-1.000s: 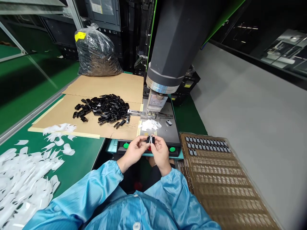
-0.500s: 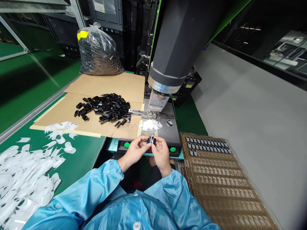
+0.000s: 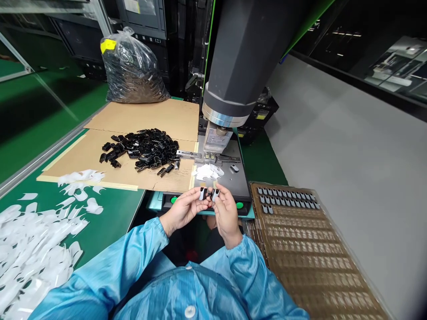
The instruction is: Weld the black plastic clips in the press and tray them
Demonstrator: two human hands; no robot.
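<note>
Two hands meet over the near edge of the machine plate (image 3: 238,184), each pinching one small black-and-white clip: the left hand (image 3: 182,211) holds the left clip (image 3: 202,194) between thumb and fingertips, and the right hand (image 3: 227,213) holds the right clip (image 3: 215,194) the same way. The two clips stand just beside each other, close but whether they touch cannot be told. Both grips are pressed together on their clips. The wrists angle inward from blue sleeves (image 3: 133,262), palms turned toward one another, fingers curled. Two green buttons (image 3: 239,205) sit on the front edge of the machine base, partly hidden by the hands. Beyond the hands, on the plate, lies one small heap of white pieces (image 3: 207,172) and one lone clip (image 3: 234,168), under the single dark press head (image 3: 240,66). On the cardboard (image 3: 147,118) to the left lies one pile of black parts (image 3: 145,149), too many to count, with one full clear bag (image 3: 131,69) at the far edge. White scraps (image 3: 36,240) cover the near left corner of the worktop. At the right, one brown tray (image 3: 310,262) carries two partly filled rows at its far edge.
</note>
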